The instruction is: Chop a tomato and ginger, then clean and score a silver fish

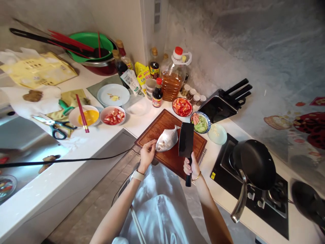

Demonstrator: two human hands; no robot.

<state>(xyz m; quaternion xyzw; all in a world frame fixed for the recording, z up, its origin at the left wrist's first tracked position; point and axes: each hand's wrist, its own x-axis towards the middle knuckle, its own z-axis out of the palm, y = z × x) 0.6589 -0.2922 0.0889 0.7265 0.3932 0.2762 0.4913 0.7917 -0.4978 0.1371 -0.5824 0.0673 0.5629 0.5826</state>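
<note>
A whole silvery fish (167,139) lies flat on a brown wooden cutting board (149,130), its head toward me on the left and its tail pointing away. My left hand (148,153) is closed at the head end, fingertips pressed against the fish. In my right hand (192,166) is a black cleaver (186,139), gripped by its handle with the broad blade pointing away from me. The blade is held over the board, just to the right of the fish and apart from it.
Beyond the board stand bowls of red sliced peppers (182,107) and green slices (201,122), a knife block (219,105) and an oil jug (173,81). Right, a wok (257,164) sits on the stove (223,169). Left are an egg bowl (94,117), scissors (57,128) and a sink (22,135).
</note>
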